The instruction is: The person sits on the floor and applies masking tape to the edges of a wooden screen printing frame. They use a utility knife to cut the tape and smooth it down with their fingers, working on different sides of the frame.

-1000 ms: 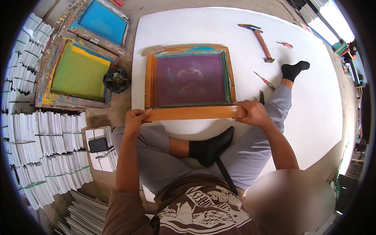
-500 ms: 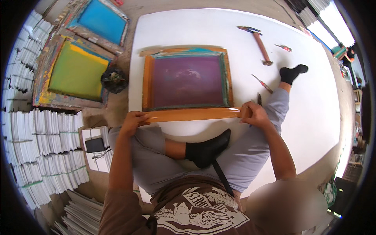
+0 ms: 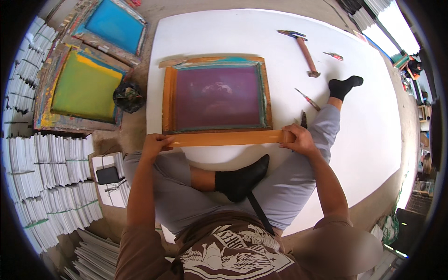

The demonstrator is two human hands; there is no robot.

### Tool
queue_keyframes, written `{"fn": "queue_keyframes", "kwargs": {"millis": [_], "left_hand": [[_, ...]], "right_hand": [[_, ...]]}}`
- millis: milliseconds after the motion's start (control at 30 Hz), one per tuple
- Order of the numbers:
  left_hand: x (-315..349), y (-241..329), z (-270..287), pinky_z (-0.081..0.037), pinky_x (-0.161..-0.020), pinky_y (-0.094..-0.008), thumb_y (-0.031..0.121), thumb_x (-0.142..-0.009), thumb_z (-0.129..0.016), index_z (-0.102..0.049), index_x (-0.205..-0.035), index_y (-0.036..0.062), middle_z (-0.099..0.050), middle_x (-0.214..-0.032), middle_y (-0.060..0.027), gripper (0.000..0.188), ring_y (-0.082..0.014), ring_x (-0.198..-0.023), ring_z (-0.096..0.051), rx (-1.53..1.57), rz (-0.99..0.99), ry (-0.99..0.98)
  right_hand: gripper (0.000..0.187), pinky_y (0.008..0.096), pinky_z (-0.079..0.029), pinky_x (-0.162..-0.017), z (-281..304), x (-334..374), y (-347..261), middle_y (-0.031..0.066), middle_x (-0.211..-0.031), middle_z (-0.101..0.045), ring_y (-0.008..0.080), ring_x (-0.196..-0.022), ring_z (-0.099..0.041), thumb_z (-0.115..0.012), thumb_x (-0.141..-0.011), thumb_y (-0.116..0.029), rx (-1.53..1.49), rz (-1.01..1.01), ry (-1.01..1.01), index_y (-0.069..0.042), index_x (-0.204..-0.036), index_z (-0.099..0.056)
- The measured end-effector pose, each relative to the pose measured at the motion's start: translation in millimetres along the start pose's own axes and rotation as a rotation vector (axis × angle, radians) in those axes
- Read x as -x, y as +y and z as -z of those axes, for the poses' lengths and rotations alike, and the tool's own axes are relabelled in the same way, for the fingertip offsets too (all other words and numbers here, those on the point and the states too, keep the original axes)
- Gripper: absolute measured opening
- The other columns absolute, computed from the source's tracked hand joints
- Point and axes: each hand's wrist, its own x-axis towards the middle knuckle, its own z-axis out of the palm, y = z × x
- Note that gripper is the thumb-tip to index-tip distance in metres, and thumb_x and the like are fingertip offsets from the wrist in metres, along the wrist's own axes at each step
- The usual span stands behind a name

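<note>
Head view. White board [image 3: 373, 140], laid flat, its near part covered by the seated person's legs. Upon it, near the left edge, a wooden screen frame [image 3: 169, 100] with purple mesh [image 3: 217, 105] is placed. A strip of brown tape [image 3: 224, 138] is held taut along the frame's near side; whether wood is touched by it cannot be told. Its left end is pinched by the fingers of the left hand [image 3: 156, 145]; at its right end, the tape roll [image 3: 288, 136] is grasped by the fingers of the right hand [image 3: 301, 140]. Just beyond the right hand, a dark pointed tool [image 3: 304, 120]; further off, one screwdriver [image 3: 308, 99]. Toward the board's far right corner, a wooden-handled hammer [image 3: 305, 53] and a second screwdriver [image 3: 334, 56]. Beyond the left edge: a yellow-green screen [image 3: 86, 86], a blue screen [image 3: 114, 27], a black plastic bundle [image 3: 129, 97], and stacked white sheets [image 3: 51, 154].
</note>
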Motion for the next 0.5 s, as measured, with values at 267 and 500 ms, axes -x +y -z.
{"fn": "queue_keyframes", "kwargs": {"millis": [267,500], "left_hand": [[-13.5,-7.3,-0.5,-0.064,-0.063,-0.0301,0.019,-0.089,-0.089,-0.072,-0.097,-0.0151,-0.072,-0.083,-0.0137,0.039,-0.0189,-0.068,-0.072,-0.014,-0.096,0.020],[-17.8,-4.9,-1.6,-0.061,-0.059,-0.0281,0.020,-0.087,-0.090,-0.072,-0.095,-0.0137,-0.072,-0.079,-0.0128,0.039,-0.0180,-0.062,-0.071,-0.094,-0.035,0.055]], "right_hand": [[0.057,0.0470,-0.055,-0.087,0.5,-15.0,9.5,0.0105,-0.097,-0.069,0.0352,-0.096,-0.068,-0.092,-0.071,-0.036,0.198,0.044,-0.071,-0.012,-0.119,-0.072],[0.043,0.0469,-0.053,-0.091,-13.3,-16.3,25.2,0.0060,-0.111,-0.068,0.0325,-0.103,-0.068,-0.088,-0.077,-0.038,0.288,0.131,-0.068,-0.021,-0.114,-0.074]]}}
